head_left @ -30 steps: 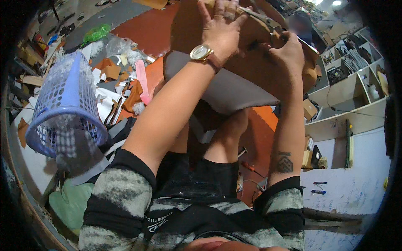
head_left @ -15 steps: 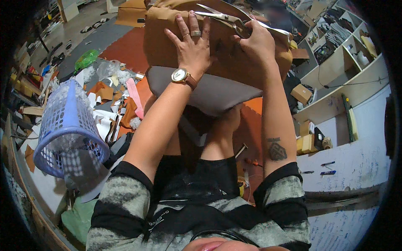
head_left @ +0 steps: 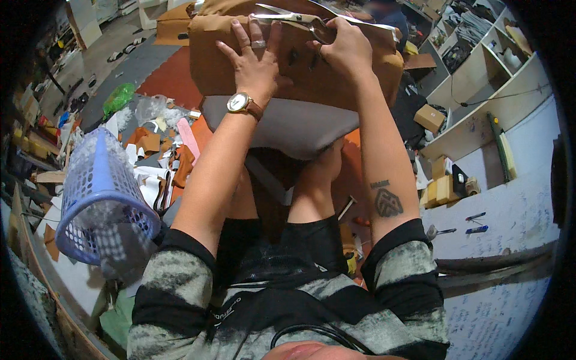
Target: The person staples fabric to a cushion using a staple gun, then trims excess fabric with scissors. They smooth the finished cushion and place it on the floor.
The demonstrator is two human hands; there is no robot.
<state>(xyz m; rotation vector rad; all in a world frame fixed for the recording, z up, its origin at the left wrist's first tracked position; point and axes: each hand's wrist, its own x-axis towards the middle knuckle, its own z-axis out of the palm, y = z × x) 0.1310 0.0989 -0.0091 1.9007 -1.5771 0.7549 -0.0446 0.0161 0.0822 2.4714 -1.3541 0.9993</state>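
A brown padded piece (head_left: pixel 324 72) with a grey lower panel (head_left: pixel 270 120) sits over my legs at the top middle. My left hand (head_left: pixel 252 63) lies on its brown fabric with fingers spread, a ring and a wristwatch showing. My right hand (head_left: pixel 348 54) grips the scissors (head_left: pixel 285 17), whose silver blades stand apart and point left along the top edge, just above my left fingertips. A strip of white material runs along the far edge behind the scissors.
A blue perforated plastic basket (head_left: pixel 96 186) with white fluff lies at my left, among scraps. At the right stand white shelving (head_left: pixel 474 90) with folded grey items and a white board (head_left: pixel 480 282) with pens. Another person (head_left: pixel 390 21) is at the back right.
Both hands and the brown piece appear further left in the view, and the piece looks more level. The scissor blades, nearly closed a second ago, now stand apart.
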